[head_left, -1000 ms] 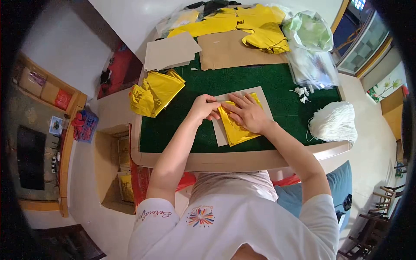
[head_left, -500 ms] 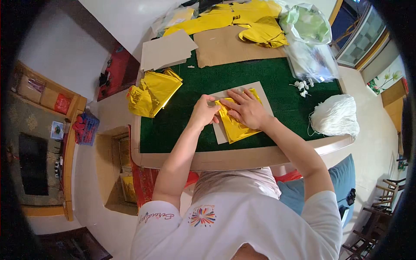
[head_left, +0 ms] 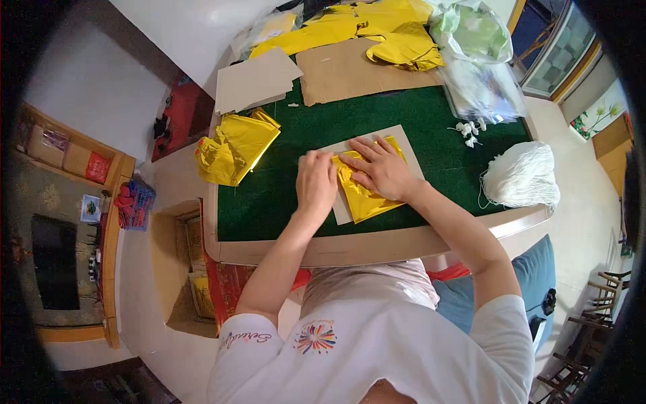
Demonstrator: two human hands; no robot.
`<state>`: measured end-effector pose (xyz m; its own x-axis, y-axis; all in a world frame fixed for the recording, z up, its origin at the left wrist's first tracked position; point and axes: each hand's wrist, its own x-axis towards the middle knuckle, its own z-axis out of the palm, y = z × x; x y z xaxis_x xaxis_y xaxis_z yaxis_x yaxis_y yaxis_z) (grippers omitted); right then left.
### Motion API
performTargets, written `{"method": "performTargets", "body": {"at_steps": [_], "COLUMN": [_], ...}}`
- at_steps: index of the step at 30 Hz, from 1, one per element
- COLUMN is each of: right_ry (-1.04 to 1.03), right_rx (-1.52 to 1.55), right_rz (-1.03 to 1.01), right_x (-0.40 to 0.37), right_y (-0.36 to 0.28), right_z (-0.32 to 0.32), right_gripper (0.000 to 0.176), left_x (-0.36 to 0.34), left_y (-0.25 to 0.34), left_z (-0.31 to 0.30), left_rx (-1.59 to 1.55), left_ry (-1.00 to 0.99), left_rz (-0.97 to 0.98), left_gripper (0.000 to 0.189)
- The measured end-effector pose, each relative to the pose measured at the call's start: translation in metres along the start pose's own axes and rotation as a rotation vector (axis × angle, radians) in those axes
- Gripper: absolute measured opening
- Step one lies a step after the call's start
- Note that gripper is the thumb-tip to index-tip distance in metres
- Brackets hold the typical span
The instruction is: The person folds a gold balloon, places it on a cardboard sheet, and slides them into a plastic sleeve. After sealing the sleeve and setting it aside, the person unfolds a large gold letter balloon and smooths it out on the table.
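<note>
A folded piece of shiny yellow foil sheet (head_left: 367, 203) lies on a grey-beige cardboard square (head_left: 342, 207), set at a slant on the green table mat. My right hand (head_left: 385, 172) presses flat on the foil, its fingers spread. At the left edge of the card is my left hand (head_left: 316, 183), back upward, with the fingers bent and held close together. Whatever those fingertips may hold is hidden beneath the hand. To the left lies a crumpled stack of yellow foil sheets (head_left: 241, 145).
Cardboard squares (head_left: 259, 79) are stacked at the back left, near a brown cardboard sheet (head_left: 336, 74). More yellow foil (head_left: 404, 54) and plastic bags (head_left: 474, 37) lie behind. A bundle of white string (head_left: 521, 175) and small white pieces (head_left: 469, 132) are at right.
My left hand has shifted slightly left and turned its back upward, away from the foil's upper corner. My right hand stays flat on the foil.
</note>
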<state>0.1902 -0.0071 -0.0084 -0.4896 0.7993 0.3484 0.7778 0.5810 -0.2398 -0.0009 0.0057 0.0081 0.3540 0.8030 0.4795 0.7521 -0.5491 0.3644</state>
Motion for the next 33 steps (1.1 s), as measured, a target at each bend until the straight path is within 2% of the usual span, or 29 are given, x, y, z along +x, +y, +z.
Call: {"method": "performTargets", "body": {"at_steps": [1, 3, 5, 10, 13, 16, 20, 22, 25, 29, 31, 33], "right_ry": [0.0, -0.009, -0.005, 0.006, 0.017, 0.007, -0.004, -0.011, -0.013, -0.011, -0.008, 0.002], "right_rx": [0.0, -0.006, -0.01, -0.004, -0.008, -0.024, 0.004, 0.015, 0.003, 0.016, 0.019, 0.018], "right_rz": [-0.002, 0.009, 0.002, 0.005, -0.015, -0.017, 0.002, 0.009, 0.008, 0.018, 0.022, 0.018], "right_x": [0.0, 0.001, 0.0, 0.0, 0.0, 0.001, 0.001, 0.001, 0.002, 0.002, 0.001, 0.001], "right_y": [-0.001, -0.001, 0.0, 0.001, 0.001, 0.001, 0.001, 0.0, 0.001, 0.0, 0.001, 0.0], "right_z": [0.0, -0.002, -0.002, 0.0, 0.0, -0.002, -0.004, -0.003, -0.004, -0.004, -0.003, -0.003], "right_gripper": [0.045, 0.045, 0.045, 0.045, 0.046, 0.048, 0.051, 0.052, 0.055, 0.057, 0.057, 0.057], "left_x": [0.004, 0.007, 0.005, -0.006, -0.004, -0.001, 0.006, 0.01, 0.016, 0.022, 0.024, 0.025], "left_y": [-0.003, -0.003, 0.0, 0.001, -0.008, -0.014, -0.018, -0.024, -0.028, -0.025, -0.019, -0.019], "left_z": [-0.003, -0.007, -0.007, 0.002, 0.003, 0.004, 0.004, 0.008, 0.017, 0.014, 0.012, 0.012], "left_rx": [-0.027, -0.016, 0.162, 0.213, 0.083, -0.006, -0.079, -0.143, -0.325, -0.198, -0.361, -0.385], "left_ry": [0.001, -0.023, -0.061, -0.036, -0.061, -0.017, -0.072, -0.049, -0.1, -0.141, -0.17, -0.212], "left_rz": [-0.081, -0.044, 0.112, 0.119, -0.068, -0.098, -0.117, 0.014, -0.078, -0.028, -0.198, -0.269], "left_gripper": [0.021, 0.018, 0.015, 0.017, 0.022, 0.02, 0.019, 0.019, 0.017, 0.014, 0.013, 0.011]}}
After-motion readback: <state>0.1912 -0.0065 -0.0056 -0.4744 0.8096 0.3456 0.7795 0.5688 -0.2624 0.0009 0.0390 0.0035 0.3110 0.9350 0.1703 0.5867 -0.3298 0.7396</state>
